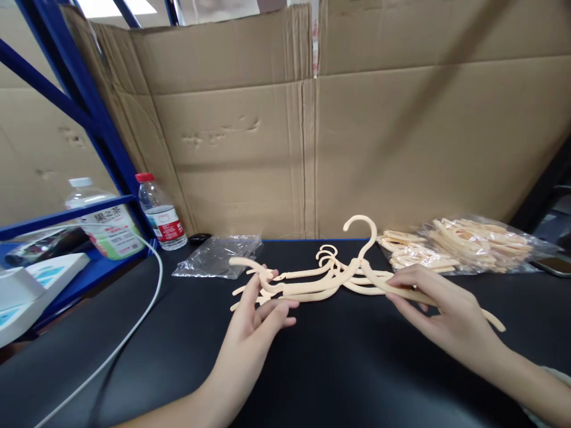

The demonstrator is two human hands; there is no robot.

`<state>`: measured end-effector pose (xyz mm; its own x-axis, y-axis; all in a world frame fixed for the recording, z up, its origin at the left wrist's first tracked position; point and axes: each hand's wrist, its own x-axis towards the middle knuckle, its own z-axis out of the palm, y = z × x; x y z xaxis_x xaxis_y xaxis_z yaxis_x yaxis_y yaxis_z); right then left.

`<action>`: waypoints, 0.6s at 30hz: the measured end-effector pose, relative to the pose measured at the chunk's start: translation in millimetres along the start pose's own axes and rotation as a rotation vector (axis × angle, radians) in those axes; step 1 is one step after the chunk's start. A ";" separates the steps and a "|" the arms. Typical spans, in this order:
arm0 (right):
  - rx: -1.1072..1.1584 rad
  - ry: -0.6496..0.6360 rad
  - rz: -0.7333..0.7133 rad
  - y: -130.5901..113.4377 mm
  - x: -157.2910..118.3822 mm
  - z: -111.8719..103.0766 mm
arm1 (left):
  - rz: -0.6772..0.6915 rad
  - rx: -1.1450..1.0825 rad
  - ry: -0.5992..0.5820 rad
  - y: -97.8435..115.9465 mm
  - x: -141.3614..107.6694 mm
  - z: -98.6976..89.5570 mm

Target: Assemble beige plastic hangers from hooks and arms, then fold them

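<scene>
A small stack of pale peach plastic hangers lay on the black table, their hooks bunched together near the middle and one hook standing higher than the others. The left hand gripped the stack's left arms, its fingers curled around the ends with the thumb over the top. The right hand pinched the stack's right arm between fingers and thumb, and that arm ran on past the hand toward the table's near right side.

Just behind and to the right of the stack sat a clear plastic bag full of more hangers of the same colour, some spilling out of its open end toward the stack. Beside that bag, farther from the stack, the corner of a dark phone showed. Behind and to the left of the stack lay an empty crumpled clear bag. Farther left of the stack stood a water bottle with a red cap, and beyond it a larger bottle with a green label behind a blue metal frame. A white cable curved across the table left of the stack. A tall wall of cardboard rose behind everything.
</scene>
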<state>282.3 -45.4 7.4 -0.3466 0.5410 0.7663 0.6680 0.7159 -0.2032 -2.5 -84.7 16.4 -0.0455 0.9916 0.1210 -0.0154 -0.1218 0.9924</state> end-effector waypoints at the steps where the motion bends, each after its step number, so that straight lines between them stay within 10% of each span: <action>1: 0.019 -0.020 -0.024 -1.9 -0.4 0.8 | 0.041 0.037 -0.007 0.4 0.3 -0.9; 7: 0.057 -0.123 -0.128 -13.7 -4.2 2.7 | 0.245 0.356 -0.161 0.7 -1.0 -2.4; 18: -0.433 -0.114 -0.064 2.2 -2.4 -8.3 | 0.010 0.160 -0.051 -1.7 6.4 0.8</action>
<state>290.1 -48.8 10.3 -0.4500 0.5642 0.6922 0.8486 0.5116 0.1347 -1.9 -78.1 15.5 0.0063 0.9918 0.1276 0.1444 -0.1272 0.9813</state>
